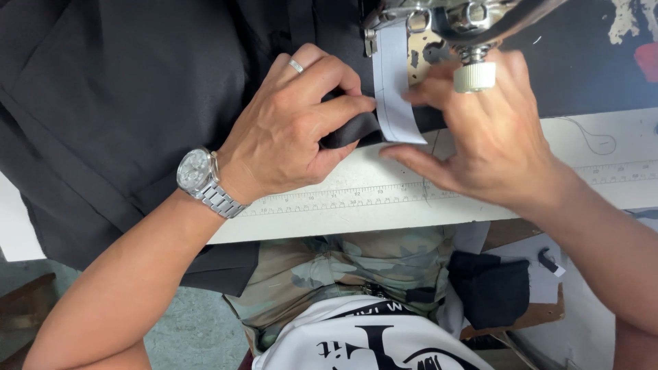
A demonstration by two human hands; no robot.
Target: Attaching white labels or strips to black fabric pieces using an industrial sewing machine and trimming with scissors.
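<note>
Both hands [295, 130] on black fabric [123, 103] (folded)

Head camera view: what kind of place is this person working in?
Most likely a sewing or tailoring workshop. A sewing machine head sits above black fabric, which the left hand folds by a white strip, and a measuring scale runs along the white table edge.

A white table [617, 144] carries a printed ruler strip [356, 199] along its near edge. Below that edge, right of the camouflage trousers [356, 264], dark folded cloth [490, 288] rests on brown cardboard [541, 312].
</note>
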